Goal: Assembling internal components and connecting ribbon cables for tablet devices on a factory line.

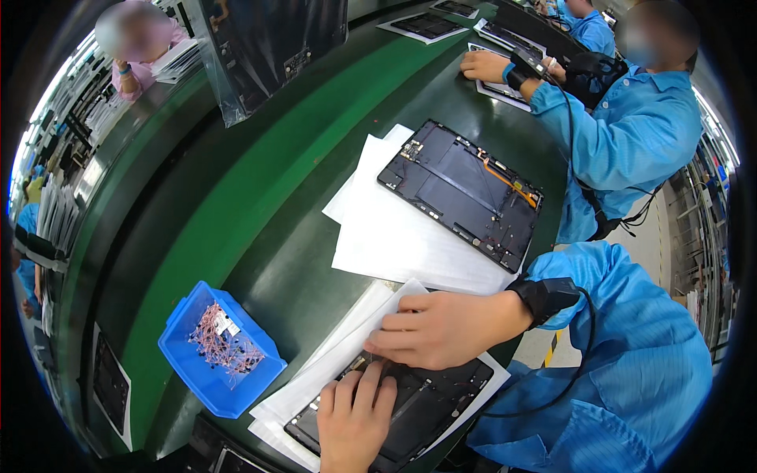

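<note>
Pressing down with fingers loosely spread, the left hand (355, 418) is laid flat on the dark rectangular tablet chassis (418, 410), while the right hand (441, 327) is rested flat at its top edge, nothing gripped. White paper sheets (315, 378) are spread beneath it on the green worktop (236, 213). A blue plastic bin of small pink parts (219, 347) is set just left; a second dark chassis (461, 193) lies beyond

blue bin (183, 347) w/ pink-wired parts, on green belt (260, 181) | second open tablet chassis (461, 193) on white sheets (378, 229), mid-table | co-worker in blue smock (639, 126) far right | bagged dark panel (268, 39) top
</note>
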`<state>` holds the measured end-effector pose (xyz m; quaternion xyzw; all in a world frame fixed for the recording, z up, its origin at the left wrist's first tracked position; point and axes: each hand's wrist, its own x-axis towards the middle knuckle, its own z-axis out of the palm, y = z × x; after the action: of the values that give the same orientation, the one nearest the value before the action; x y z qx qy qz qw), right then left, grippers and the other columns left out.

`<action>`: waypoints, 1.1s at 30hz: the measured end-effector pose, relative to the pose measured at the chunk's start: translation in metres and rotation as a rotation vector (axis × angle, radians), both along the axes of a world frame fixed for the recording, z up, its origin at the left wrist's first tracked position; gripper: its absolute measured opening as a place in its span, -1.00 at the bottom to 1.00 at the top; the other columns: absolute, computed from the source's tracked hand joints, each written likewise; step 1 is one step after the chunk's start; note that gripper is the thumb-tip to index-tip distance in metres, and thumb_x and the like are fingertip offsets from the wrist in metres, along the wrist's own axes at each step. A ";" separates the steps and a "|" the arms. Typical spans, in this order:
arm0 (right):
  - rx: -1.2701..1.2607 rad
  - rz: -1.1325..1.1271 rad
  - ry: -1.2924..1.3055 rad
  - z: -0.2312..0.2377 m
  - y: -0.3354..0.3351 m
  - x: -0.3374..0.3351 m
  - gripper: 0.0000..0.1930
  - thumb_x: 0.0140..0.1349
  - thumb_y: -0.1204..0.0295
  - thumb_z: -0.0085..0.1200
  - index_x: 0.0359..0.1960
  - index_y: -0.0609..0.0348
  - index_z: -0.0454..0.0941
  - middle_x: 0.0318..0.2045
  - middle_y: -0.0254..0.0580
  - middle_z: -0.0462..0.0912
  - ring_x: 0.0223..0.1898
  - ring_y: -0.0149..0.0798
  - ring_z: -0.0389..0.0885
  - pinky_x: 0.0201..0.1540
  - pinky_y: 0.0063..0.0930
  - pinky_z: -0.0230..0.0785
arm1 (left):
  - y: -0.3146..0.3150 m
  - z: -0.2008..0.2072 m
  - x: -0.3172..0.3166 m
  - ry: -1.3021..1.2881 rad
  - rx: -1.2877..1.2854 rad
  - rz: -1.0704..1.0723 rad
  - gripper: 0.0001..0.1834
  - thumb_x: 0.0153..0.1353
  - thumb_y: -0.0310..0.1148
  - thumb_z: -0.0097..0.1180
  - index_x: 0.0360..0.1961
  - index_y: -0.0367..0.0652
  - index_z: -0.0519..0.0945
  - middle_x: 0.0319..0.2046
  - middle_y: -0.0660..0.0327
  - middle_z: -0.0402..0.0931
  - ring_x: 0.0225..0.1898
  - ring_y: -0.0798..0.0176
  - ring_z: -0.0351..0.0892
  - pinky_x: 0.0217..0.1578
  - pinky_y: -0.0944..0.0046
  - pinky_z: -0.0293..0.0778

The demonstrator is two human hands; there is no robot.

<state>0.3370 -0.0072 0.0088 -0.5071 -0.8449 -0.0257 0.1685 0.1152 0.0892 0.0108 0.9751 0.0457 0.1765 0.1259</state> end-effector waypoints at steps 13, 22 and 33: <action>0.101 -0.044 -0.163 -0.002 -0.012 -0.004 -0.74 0.11 0.31 0.16 -0.23 0.19 0.67 -0.13 -0.35 0.54 -0.14 -0.34 0.48 -0.24 -0.50 0.32 | 0.000 0.011 -0.003 0.105 -0.029 0.022 -0.74 0.25 -0.44 0.17 -0.03 -0.14 0.67 0.05 0.13 0.55 0.03 0.03 0.53 0.04 0.05 0.43; 0.128 -0.262 0.394 0.004 -0.027 0.000 -0.60 0.17 0.49 0.20 0.09 0.03 0.62 -0.25 -0.33 0.55 -0.26 -0.24 0.57 -0.24 -0.37 0.37 | 0.002 0.001 -0.002 0.022 -0.134 0.038 -0.74 0.13 -0.51 0.23 -0.12 -0.10 0.66 -0.17 0.16 0.53 -0.15 0.05 0.52 -0.14 0.08 0.42; 0.214 -0.043 0.097 -0.005 0.000 -0.012 -0.82 0.11 0.37 0.22 -0.29 0.11 0.54 -0.30 -0.35 0.50 -0.25 -0.31 0.53 -0.22 -0.45 0.35 | -0.002 0.000 -0.003 -0.019 -0.138 0.057 -0.81 0.02 -0.52 0.36 -0.33 -0.14 0.62 -0.27 0.16 0.49 -0.27 0.03 0.45 -0.25 0.09 0.37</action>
<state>0.3246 -0.0073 0.0041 -0.5048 -0.8171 -0.0946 0.2617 0.1117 0.0870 0.0110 0.9607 0.0844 0.1856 0.1882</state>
